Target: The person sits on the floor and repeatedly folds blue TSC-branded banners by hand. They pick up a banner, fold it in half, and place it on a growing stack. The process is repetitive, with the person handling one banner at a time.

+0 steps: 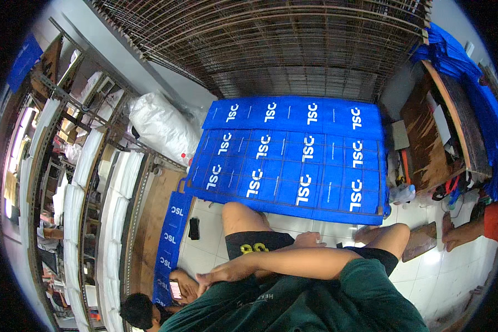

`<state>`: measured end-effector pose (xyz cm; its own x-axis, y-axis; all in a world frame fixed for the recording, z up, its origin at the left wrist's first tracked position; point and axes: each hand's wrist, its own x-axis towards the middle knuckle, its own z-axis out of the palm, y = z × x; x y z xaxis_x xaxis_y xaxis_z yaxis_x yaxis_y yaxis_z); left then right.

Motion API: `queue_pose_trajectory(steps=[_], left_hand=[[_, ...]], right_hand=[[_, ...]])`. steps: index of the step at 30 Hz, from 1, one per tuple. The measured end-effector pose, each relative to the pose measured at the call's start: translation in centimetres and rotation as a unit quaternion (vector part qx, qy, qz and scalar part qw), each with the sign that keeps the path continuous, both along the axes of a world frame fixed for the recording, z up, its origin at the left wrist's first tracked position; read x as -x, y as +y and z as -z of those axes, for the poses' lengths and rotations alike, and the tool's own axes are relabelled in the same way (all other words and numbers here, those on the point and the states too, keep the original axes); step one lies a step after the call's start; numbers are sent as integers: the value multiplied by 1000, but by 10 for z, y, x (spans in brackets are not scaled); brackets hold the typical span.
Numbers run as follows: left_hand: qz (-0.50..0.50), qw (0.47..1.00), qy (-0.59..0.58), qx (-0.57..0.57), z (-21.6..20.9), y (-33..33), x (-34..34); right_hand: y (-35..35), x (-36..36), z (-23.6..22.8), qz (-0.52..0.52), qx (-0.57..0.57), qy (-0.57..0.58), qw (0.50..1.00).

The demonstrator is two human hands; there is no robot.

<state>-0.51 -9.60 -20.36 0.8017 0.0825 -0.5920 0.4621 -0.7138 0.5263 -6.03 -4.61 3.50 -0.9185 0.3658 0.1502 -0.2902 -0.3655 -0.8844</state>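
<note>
My right forearm crosses my lap toward the left. My right hand lies against my dark green shirt near my left elbow, fingers stretched out and holding nothing. Just beyond that forearm, part of my left hand shows over my lap; its fingers are small and partly hidden, so its grip is unclear. In front of my knees, a blue printed cloth covers a low, broad surface. A thin metal wire grid lies on top of the cloth. Neither hand touches the cloth or the grid.
Stacked wire racks rise behind the cloth. Shelves with white stacks and a white bag stand left. A black phone lies on the tiles. A person sits lower left; another's red garment shows right, near a wooden cabinet.
</note>
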Motion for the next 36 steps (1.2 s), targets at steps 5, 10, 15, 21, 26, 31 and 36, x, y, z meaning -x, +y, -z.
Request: queue_pose_trajectory(steps=[5, 10, 15, 21, 26, 31, 36], left_hand=[[-6, 1000, -10, 5, 10, 0, 2], [-12, 999, -41, 15, 33, 2, 1], [-36, 987, -153, 25, 111, 2, 10], [-26, 997, -16, 68, 20, 12, -7], [-39, 992, 0, 118, 18, 8, -14], [2, 997, 40, 73, -8, 7, -20], [-12, 996, 4, 85, 18, 11, -17]], right_hand=[[5, 0, 63, -38, 15, -192, 981], [16, -17, 106, 61, -179, -303, 934], [-38, -98, 165, 558, -170, -213, 784], [-227, -241, 201, 679, -53, -595, 426], [-277, -258, 205, 763, 35, -524, 376], [-272, -257, 271, 633, 73, -552, 538], [-272, -266, 258, 697, 162, -380, 585]])
